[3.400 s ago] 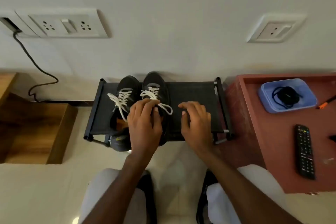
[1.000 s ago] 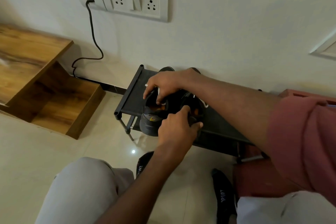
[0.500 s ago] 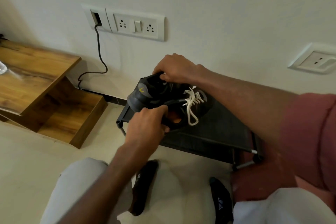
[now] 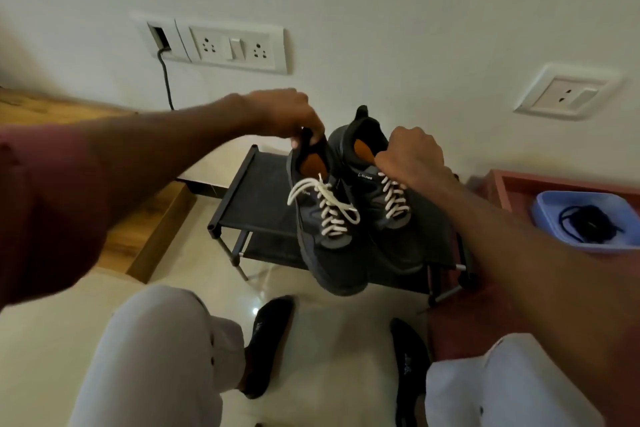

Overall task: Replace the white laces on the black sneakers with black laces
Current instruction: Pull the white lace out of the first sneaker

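Two black sneakers hang toes-down in the air above a black shoe rack (image 4: 256, 191). My left hand (image 4: 287, 115) pinches the heel collar of the left sneaker (image 4: 332, 253). My right hand (image 4: 412, 156) grips the right sneaker (image 4: 398, 250) at its tongue and collar. Both shoes still carry white laces (image 4: 329, 205); the left shoe's bow hangs loose. The black laces (image 4: 588, 218) lie coiled in a blue tray (image 4: 543, 208) at the right.
The blue tray rests on a red table (image 4: 502, 184) to the right of the rack. A wooden step (image 4: 149, 229) stands on the left. The wall behind has socket plates (image 4: 235, 45) and a plugged cable. My knees and black-socked feet (image 4: 266, 340) are below.
Both sneakers have been lifted off the rack and turned so their toes point down toward me. Each hand now holds one shoe; the view has swung back to the right.
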Tool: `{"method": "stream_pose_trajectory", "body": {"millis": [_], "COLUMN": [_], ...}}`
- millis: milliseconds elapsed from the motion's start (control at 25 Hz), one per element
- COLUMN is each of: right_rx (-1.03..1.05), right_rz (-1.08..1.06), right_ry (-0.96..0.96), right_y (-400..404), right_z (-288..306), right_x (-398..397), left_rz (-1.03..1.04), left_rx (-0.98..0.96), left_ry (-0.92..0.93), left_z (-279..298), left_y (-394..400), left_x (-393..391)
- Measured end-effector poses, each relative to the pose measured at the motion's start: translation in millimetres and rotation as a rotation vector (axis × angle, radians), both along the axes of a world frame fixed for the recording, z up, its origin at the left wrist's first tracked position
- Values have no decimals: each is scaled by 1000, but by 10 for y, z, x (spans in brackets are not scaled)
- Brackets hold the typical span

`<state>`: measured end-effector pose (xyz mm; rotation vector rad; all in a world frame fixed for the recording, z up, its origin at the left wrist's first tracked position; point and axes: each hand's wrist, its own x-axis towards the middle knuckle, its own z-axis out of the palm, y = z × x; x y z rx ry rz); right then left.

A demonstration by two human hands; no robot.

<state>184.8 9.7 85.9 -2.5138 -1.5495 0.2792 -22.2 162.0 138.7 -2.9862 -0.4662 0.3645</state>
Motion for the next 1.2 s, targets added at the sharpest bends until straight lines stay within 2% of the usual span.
{"method": "stream_pose_trajectory", "body": {"millis": [240,400,520,600,680,760,880,960,1040,1200], "right_rx": [-25,-26,-60,-42,71,98,-118,-156,-145,-50], "right_rz": [-139,-221,-209,-180,-186,-178,-134,-180,-223,-348], "right_ry": [110,192,214,272,318,367,534,585,530,617], "right_y": [292,356,287,154,-87,-342,-468,-425,-359,-293], "right_z": [-409,-509,-594,-673,-727,-827,-942,-998,-1014,-1073], "right_x": [165,249,275,280,268,263,251,210,133,11], "left_rz": [-28,7,219,488,786,1012,1189,1262,1290,1334], "left_rx": [80,64,-73,-246,-434,-663,-943,-914,-842,-761], "left_ry": [91,15,-162,-378,-531,-552,-553,-527,-479,-553], "left_z": [-505,-791,-948,-1043,-1186,-1329,-1488,-1646,-1754,-1750], "left_y": [562,606,349,-12,-451,-890,-1215,-1270,-1328,-1229], "left_x": [536,577,413,277,200,147,228,356,455,405]}}
